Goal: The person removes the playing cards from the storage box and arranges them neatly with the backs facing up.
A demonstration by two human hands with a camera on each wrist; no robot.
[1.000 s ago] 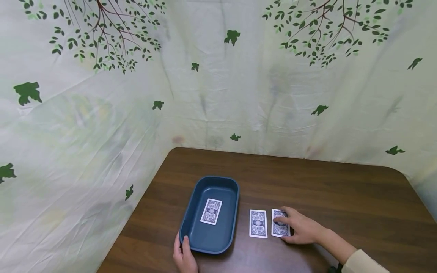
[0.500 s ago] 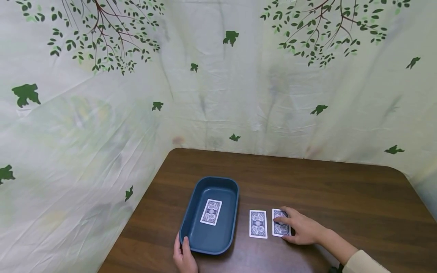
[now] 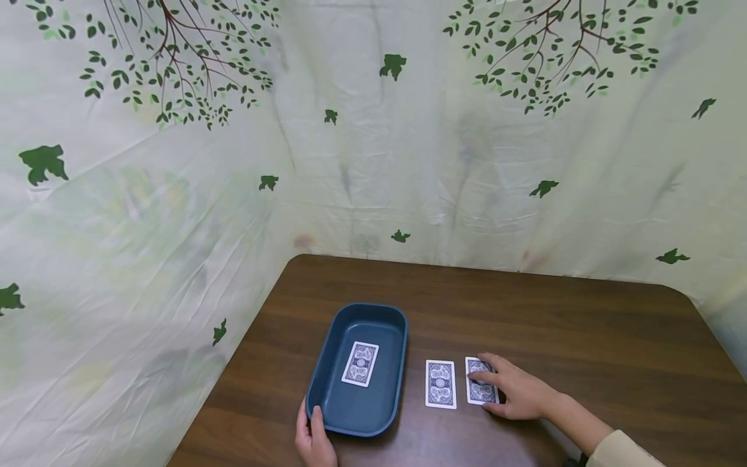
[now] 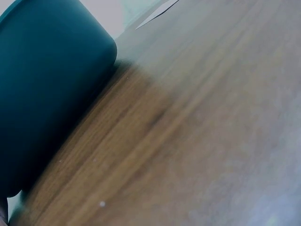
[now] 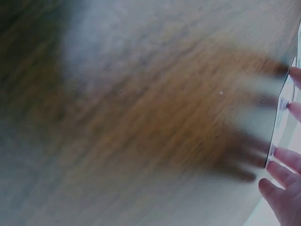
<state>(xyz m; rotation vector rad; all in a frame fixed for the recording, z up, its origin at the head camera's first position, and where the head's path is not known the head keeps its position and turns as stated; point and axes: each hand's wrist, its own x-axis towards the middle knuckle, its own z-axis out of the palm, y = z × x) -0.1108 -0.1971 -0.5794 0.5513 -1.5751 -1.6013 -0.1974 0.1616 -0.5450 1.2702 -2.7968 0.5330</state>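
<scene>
Blue and round-cornered, a tray (image 3: 358, 407) stands on the wood-grain surface (image 3: 554, 324), with one back-up playing card (image 3: 360, 364) lying flat inside it, clear of the walls. The person's left grip (image 3: 315, 441) pinches the tray's near left corner between thumb and fingers. Right of the tray lies a middle card (image 3: 440, 384), and just beyond that, farther from the tray, an outer card (image 3: 481, 391). The right grip (image 3: 519, 394) is spread, its fingertips touching that outer card. Leaf-printed cloth (image 3: 455, 149) hangs beyond the tray and to its left.
</scene>
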